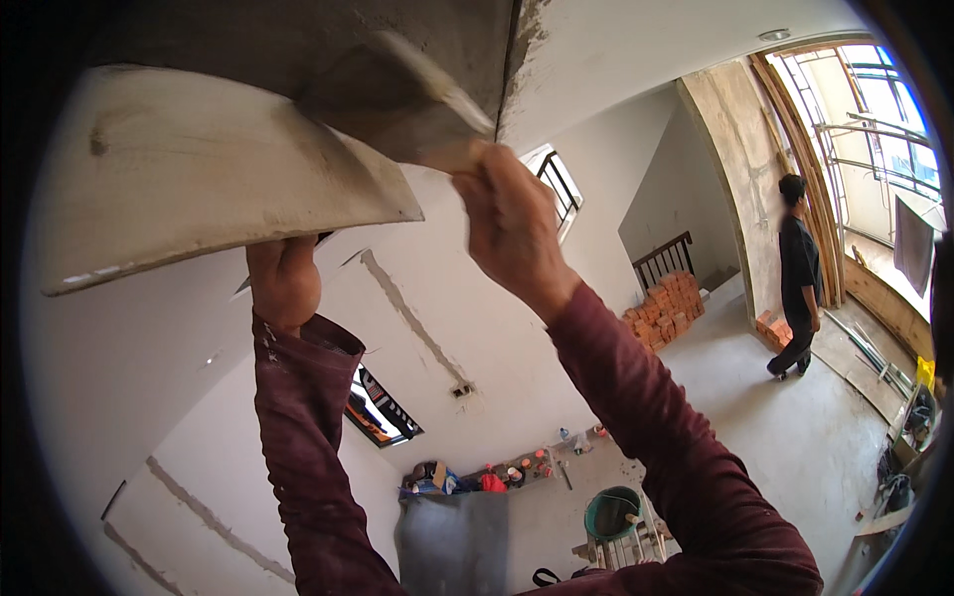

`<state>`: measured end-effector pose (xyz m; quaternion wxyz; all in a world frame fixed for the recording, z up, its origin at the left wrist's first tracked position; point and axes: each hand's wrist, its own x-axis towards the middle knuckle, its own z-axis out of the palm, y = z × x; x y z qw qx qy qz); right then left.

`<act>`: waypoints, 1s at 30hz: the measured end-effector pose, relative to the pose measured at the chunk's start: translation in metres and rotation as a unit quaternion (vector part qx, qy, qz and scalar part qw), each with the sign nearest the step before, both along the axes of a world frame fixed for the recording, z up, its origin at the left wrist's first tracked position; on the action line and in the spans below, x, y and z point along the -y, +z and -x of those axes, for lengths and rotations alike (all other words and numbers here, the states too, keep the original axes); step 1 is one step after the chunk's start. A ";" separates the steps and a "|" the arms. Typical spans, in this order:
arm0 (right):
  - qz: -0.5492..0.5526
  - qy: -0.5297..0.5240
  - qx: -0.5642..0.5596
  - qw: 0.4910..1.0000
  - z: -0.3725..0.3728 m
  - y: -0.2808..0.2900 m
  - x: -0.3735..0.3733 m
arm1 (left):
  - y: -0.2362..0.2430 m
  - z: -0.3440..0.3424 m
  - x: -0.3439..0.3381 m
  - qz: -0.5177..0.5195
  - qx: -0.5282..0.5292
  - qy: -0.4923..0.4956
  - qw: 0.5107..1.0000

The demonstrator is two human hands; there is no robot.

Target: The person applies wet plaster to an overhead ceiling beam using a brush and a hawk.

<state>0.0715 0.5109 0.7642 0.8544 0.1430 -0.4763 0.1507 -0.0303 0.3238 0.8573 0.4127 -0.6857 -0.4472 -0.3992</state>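
Head view: a pale board [199,164] sits directly above the left fingers [298,260], which hold it from beneath; a motion-blurred trowel [422,119] extends up-left from the right fingers [485,197] gripping it; far below them, a green bucket [596,519].

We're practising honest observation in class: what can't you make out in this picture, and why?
All in the head view:
- Left hand: how its fingers grip is hidden by the board.
- Trowel: fine detail is blurred; the right hand covers its handle.
- Small items along the wall: too small to identify.
- Right-side clutter: cut off by the dark rim.
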 end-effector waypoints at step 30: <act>0.084 -0.029 0.056 0.994 0.055 0.009 -0.051 | -0.005 -0.001 -0.001 -0.012 0.048 -0.047 0.998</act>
